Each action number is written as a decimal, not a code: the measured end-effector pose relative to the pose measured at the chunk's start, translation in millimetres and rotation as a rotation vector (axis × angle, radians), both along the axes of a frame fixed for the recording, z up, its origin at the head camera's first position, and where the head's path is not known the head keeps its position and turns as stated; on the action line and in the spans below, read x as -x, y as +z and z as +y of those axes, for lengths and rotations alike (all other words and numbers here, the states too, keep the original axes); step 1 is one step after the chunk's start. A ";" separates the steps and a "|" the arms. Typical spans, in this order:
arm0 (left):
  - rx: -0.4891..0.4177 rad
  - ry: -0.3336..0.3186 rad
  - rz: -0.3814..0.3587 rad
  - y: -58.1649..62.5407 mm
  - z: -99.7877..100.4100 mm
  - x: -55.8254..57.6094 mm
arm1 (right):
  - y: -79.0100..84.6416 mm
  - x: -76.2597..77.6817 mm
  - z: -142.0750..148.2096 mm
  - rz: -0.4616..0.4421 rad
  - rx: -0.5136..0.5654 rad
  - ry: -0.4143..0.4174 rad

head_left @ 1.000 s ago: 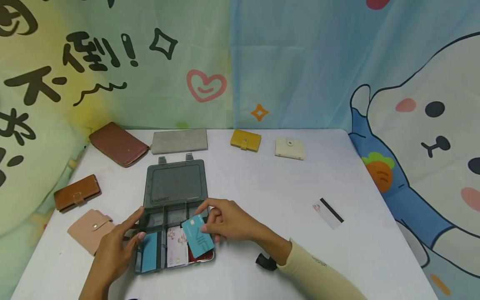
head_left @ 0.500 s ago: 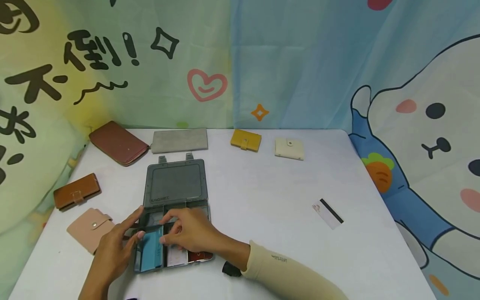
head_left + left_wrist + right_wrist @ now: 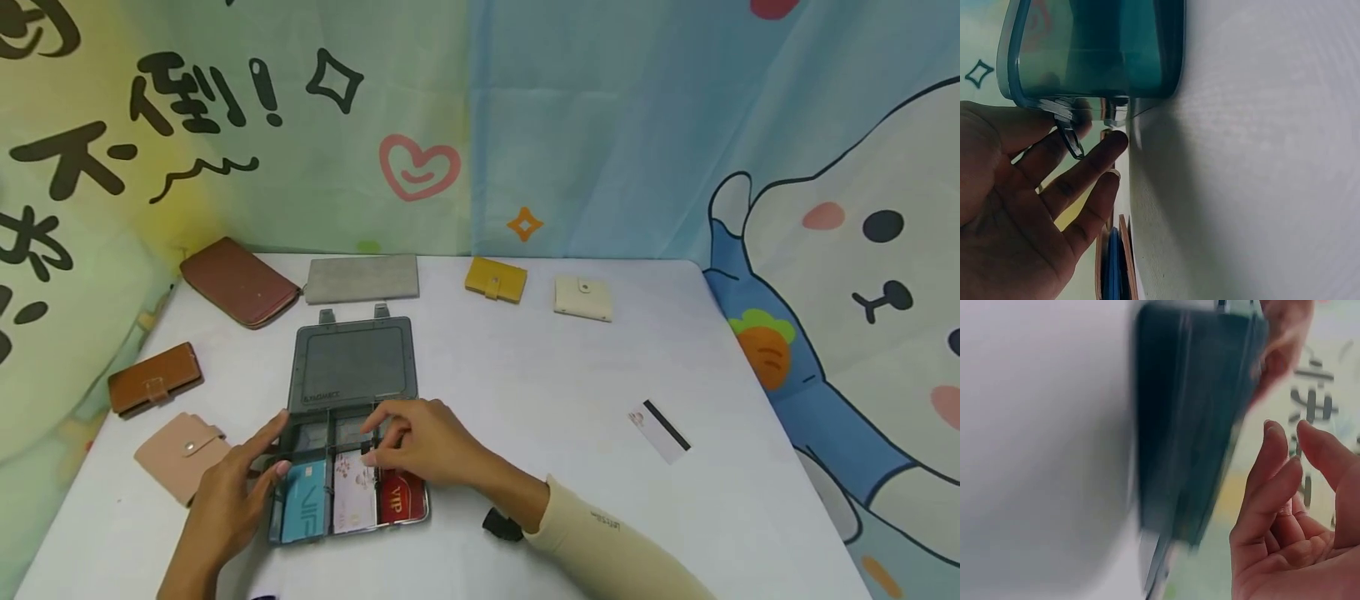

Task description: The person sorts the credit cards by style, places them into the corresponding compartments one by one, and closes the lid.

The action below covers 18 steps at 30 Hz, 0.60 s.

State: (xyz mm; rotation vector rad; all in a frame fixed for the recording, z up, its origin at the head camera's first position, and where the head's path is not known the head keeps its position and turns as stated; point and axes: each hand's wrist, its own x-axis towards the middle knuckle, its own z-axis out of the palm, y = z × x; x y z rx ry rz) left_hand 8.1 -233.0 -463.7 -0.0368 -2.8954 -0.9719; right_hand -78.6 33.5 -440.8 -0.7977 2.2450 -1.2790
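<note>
A grey lidded organizer box (image 3: pixel 352 362) lies unfolded on the table, its base split into compartments. The teal VIP card (image 3: pixel 305 500) lies in the front left compartment, a pale pink-patterned card (image 3: pixel 352 504) in the middle and a red VIP card (image 3: pixel 402 497) at the right. My left hand (image 3: pixel 236 492) rests against the box's left side, fingers extended; the left wrist view shows them by a clear clasp (image 3: pixel 1071 134). Over the box's right part hovers my right hand (image 3: pixel 435 442), fingers bent, thumb and forefinger apart in the right wrist view, holding nothing.
A brown zip wallet (image 3: pixel 240 283), a grey wallet (image 3: pixel 362 279), a yellow card holder (image 3: pixel 496 279) and a cream one (image 3: pixel 582 298) line the back. Tan (image 3: pixel 155 380) and pink (image 3: pixel 183 458) wallets lie left. A striped white card (image 3: pixel 660 431) lies right.
My right hand carried the teal card leftward into the front left compartment and let it go. It has since drawn back to the right. The left hand has stayed at the box.
</note>
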 end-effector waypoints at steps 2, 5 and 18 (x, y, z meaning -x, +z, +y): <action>0.003 0.001 0.007 0.0 -0.3 0.1 | 1.8 4.5 18.4 -0.009 0.013 -0.040; -0.002 0.001 0.008 -0.3 -0.1 0.6 | 2.7 9.2 50.9 0.003 0.000 -0.125; 0.011 0.002 -0.043 2.8 0.4 1.4 | -4.3 4.7 199.7 0.089 -0.273 -0.433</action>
